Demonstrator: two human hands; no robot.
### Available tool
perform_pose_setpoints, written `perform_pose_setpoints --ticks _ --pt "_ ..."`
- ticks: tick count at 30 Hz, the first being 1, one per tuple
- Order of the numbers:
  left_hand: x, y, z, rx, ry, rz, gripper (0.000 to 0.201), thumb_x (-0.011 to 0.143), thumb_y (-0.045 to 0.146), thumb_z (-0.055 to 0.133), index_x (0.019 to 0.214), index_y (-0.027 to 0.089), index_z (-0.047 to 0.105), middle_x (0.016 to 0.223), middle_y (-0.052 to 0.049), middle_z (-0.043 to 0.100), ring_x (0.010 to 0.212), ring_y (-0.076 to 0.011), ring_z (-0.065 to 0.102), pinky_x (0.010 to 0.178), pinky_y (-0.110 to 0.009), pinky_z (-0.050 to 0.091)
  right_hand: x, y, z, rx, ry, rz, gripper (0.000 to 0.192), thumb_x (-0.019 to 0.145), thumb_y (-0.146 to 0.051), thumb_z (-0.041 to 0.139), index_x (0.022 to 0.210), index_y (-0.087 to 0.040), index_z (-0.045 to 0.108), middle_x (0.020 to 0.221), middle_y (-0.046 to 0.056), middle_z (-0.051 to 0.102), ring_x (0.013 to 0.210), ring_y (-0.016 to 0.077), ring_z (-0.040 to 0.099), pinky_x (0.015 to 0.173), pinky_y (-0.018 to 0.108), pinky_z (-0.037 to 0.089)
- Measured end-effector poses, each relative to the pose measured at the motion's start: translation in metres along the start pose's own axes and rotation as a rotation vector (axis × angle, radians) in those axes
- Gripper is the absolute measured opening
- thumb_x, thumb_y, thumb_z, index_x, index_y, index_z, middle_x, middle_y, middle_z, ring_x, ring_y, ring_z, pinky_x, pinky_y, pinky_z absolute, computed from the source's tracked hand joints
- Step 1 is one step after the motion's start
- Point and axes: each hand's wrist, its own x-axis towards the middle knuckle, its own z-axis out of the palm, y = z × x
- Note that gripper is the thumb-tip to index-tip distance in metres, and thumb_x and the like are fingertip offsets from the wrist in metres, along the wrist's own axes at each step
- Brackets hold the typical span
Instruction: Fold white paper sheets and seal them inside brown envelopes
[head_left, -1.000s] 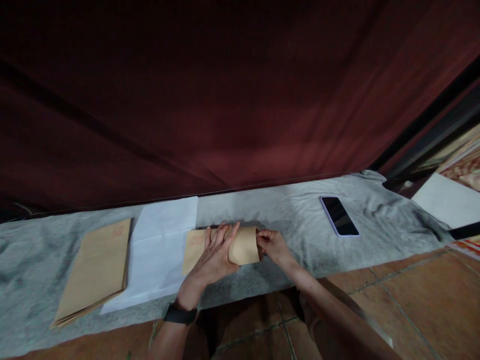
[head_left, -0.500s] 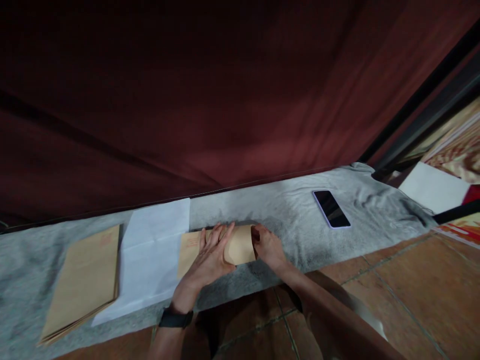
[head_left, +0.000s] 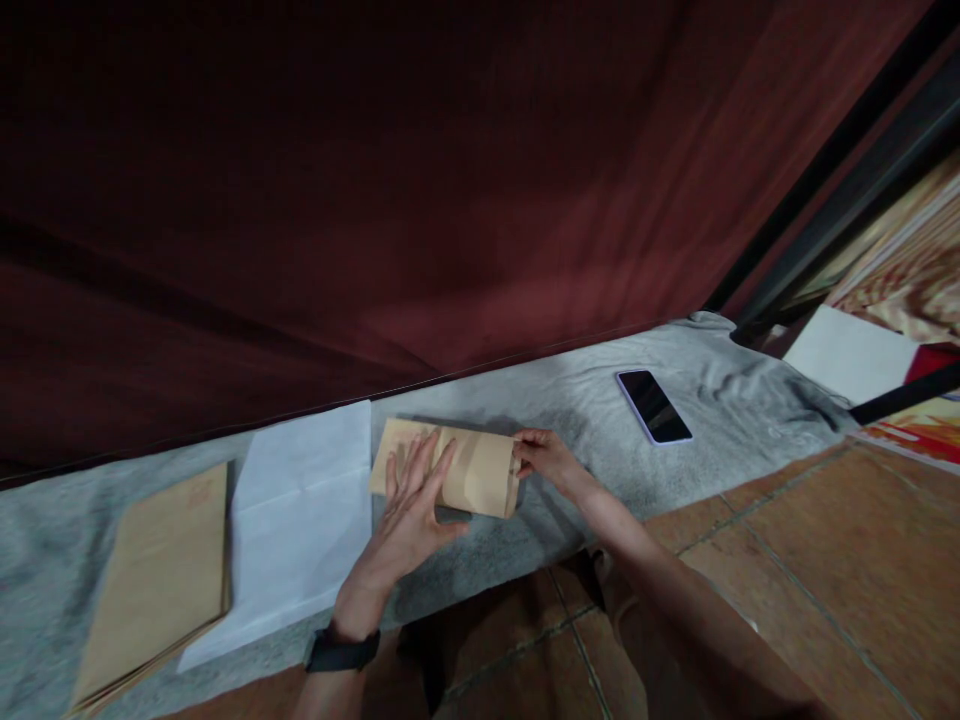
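This looks like a makeshift paperwork spot in a home or small shop rather than a proper office. A grey cloth (head_left: 585, 400) is spread along a terracotta-tiled floor (head_left: 787, 590) at the foot of a dark red curtain (head_left: 375, 200). On the cloth lie a stack of brown envelopes (head_left: 150, 580), white paper sheets (head_left: 300, 510) and a phone (head_left: 653, 405).

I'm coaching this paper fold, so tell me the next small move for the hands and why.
Probably slide the flat left hand along the folded brown paper envelope toward the right hand to press it down. The envelope lies folded on the grey cloth, the right fingers pinch its right end, and the fold looks puffy rather than creased.
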Motion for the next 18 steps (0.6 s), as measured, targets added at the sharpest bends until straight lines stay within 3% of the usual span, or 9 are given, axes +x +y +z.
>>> perform_pose_setpoints --ticks 4,7,9,11,14,18 --pt "0.005 -0.004 0.006 -0.176 0.243 -0.174 0.094 0.082 0.047 0.072 0.159 0.026 0.021 0.166 -0.017 0.020 0.152 -0.0364 0.021 0.121 -0.060 0.021 -0.009 -0.008 0.000 0.202 0.069 -0.021 0.024 0.060 -0.034 0.078 0.073 -0.019 0.064 0.069 -0.003 0.066 0.064 0.0133 0.063 0.061 0.025 0.057" --pt "0.008 0.003 0.019 -0.470 0.329 -0.373 0.079 0.087 0.048 0.065 0.155 0.023 0.033 0.159 -0.018 0.033 0.143 -0.0325 0.040 0.110 -0.051 0.043 -0.017 -0.004 0.004 0.237 0.085 0.007 0.023 0.058 -0.029 0.078 0.074 -0.021 0.063 0.074 -0.002 0.068 0.071 0.0156 0.066 0.067 0.027 0.058" --pt "0.009 0.011 0.028 -0.717 0.289 -0.530 0.074 0.086 0.049 0.066 0.150 0.022 0.041 0.147 -0.017 0.048 0.123 -0.0289 0.059 0.095 -0.044 0.055 -0.022 0.001 0.008 0.241 0.090 0.034 0.023 0.059 -0.028 0.077 0.076 -0.021 0.064 0.079 -0.001 0.071 0.076 0.0176 0.068 0.070 0.029 0.059" --pt "0.009 0.022 0.033 -0.949 0.214 -0.655 0.075 0.081 0.050 0.071 0.146 0.021 0.047 0.131 -0.014 0.061 0.100 -0.0235 0.068 0.081 -0.037 0.059 -0.026 0.006 0.010 0.223 0.080 0.054 0.022 0.060 -0.029 0.077 0.077 -0.021 0.064 0.082 0.000 0.071 0.079 0.0188 0.069 0.074 0.031 0.059" --pt "0.008 0.035 0.032 -1.207 0.157 -0.771 0.079 0.078 0.045 0.077 0.146 0.020 0.046 0.111 -0.010 0.069 0.090 -0.0212 0.070 0.073 -0.032 0.059 -0.030 0.010 0.010 0.198 0.062 0.086 0.024 0.060 -0.031 0.079 0.076 -0.021 0.063 0.082 -0.001 0.070 0.081 0.0198 0.070 0.077 0.033 0.060" --pt "0.007 0.041 0.030 -1.329 0.156 -0.833 0.091 0.074 0.027 0.077 0.153 0.018 0.033 0.090 -0.004 0.073 0.076 -0.0184 0.069 0.063 -0.028 0.056 -0.035 0.008 0.006 0.107 -0.017 0.144 0.026 0.063 -0.034 0.077 0.081 -0.020 0.065 0.082 0.001 0.072 0.076 0.0196 0.070 0.073 0.033 0.059"
